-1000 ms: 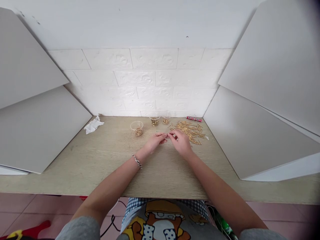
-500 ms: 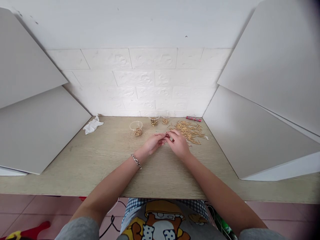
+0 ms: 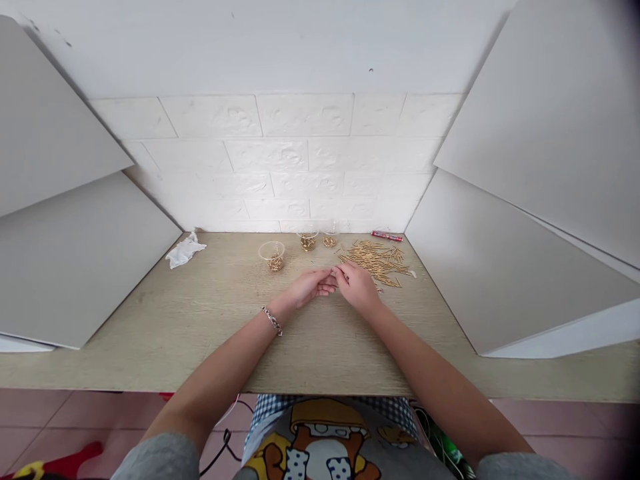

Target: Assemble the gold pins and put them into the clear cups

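Observation:
My left hand [image 3: 314,287] and my right hand [image 3: 356,285] meet over the middle of the table [image 3: 320,353], fingertips touching. Both are closed in a pinch; whatever lies between the fingers is too small and covered to make out. Just beyond my right hand spreads a pile of thin gold-coloured pins or rods [image 3: 375,259]. To the left of my hands stands a clear plastic cup [image 3: 272,253] with small gold pieces in it. Two more clear cups, one with gold pieces [image 3: 308,241] and one holding fewer [image 3: 330,240], stand near the wall.
A crumpled white tissue [image 3: 186,251] lies at the back left. A red tube-like pen [image 3: 387,236] rests by the wall at the back right. Grey panels [image 3: 85,260] flank the table on the left, and more panels [image 3: 530,267] on the right.
My right hand's fingers have curled in closer and cover more of the left fingertips. The cups and the pile look unmoved; the view has shifted slightly.

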Demonstrator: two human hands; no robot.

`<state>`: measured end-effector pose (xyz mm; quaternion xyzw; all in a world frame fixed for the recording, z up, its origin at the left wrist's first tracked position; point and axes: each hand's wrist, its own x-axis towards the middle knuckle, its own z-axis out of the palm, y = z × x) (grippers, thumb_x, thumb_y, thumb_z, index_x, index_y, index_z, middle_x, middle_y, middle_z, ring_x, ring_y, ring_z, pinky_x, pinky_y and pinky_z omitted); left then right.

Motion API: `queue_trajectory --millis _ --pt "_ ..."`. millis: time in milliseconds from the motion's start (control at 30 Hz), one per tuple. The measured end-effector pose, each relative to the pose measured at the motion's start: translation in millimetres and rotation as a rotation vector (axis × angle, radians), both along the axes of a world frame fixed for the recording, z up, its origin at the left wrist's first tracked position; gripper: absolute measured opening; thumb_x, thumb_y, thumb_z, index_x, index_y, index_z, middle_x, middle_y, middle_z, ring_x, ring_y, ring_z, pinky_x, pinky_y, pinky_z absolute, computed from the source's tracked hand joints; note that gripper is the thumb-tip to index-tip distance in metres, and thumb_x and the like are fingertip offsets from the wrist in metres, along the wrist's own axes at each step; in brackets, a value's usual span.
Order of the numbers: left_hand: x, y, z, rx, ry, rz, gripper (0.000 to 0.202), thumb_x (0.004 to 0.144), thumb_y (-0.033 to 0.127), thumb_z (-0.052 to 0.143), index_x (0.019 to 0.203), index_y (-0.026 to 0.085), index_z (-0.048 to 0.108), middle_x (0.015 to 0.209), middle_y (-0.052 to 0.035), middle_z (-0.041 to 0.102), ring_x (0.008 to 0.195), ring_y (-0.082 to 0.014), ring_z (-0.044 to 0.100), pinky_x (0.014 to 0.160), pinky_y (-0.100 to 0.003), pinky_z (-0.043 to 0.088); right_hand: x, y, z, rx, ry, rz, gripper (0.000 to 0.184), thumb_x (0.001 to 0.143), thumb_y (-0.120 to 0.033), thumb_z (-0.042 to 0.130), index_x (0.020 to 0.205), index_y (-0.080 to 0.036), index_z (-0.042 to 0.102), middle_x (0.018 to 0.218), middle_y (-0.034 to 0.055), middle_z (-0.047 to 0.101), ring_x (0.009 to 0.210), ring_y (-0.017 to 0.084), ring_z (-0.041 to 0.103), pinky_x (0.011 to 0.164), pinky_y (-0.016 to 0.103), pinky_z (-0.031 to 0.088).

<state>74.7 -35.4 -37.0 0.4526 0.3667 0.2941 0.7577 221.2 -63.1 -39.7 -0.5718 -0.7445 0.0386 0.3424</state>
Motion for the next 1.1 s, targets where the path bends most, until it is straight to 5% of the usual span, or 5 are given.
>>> queue_trajectory --millis 167,333,600,933,1100 --pt "-1 2 0.9 0.139 0.260 -0.057 0.032 0.076 0.039 0.053 0.066 0.011 0.065 0.063 -0.0057 0.062 0.054 -0.0093 0.050 0.053 -0.022 0.037 1 7 -3.5 -0.088 -0.026 -0.048 0.028 0.089 -0.025 0.037 0.071 -0.018 0.057 0.071 0.0037 0.058 0.068 0.015 0.050 0.060 0.025 0.032" --pt "-7 8 2.5 0.308 0.517 0.145 0.033 0.074 0.031 0.043 0.049 0.016 0.057 0.035 0.0012 0.038 0.036 -0.0094 0.032 0.041 -0.024 0.021 -3 10 -8.0 -0.210 -0.119 -0.062 0.026 0.089 -0.025 0.037 0.073 -0.018 0.057 0.072 0.0043 0.059 0.066 0.015 0.050 0.056 0.025 0.029" --pt "-7 6 5.7 0.374 0.518 0.205 0.028 0.072 0.027 0.041 0.049 0.018 0.054 0.033 0.0024 0.037 0.036 -0.0097 0.031 0.042 -0.025 0.021 -9 8 -9.7 -0.274 -0.271 -0.015 0.026 0.089 -0.023 0.037 0.079 -0.019 0.060 0.083 0.0072 0.064 0.073 0.018 0.057 0.059 0.026 0.034" --pt "-10 13 0.5 0.270 0.451 0.220 0.031 0.075 0.034 0.040 0.050 0.018 0.050 0.035 0.0035 0.032 0.033 -0.0087 0.026 0.039 -0.025 0.015 -8 10 -10.4 -0.301 -0.350 0.022 0.024 0.088 -0.020 0.038 0.088 -0.017 0.061 0.088 0.0109 0.065 0.077 0.021 0.059 0.062 0.028 0.037" --pt "-7 10 0.9 0.434 0.508 0.183 0.020 0.072 0.024 0.043 0.063 0.016 0.059 0.050 0.0002 0.051 0.043 -0.0095 0.039 0.043 -0.022 0.028 -7 9 -11.3 -0.281 -0.344 0.040 0.025 0.087 -0.019 0.037 0.091 -0.018 0.062 0.087 0.0102 0.065 0.078 0.021 0.060 0.062 0.028 0.038"
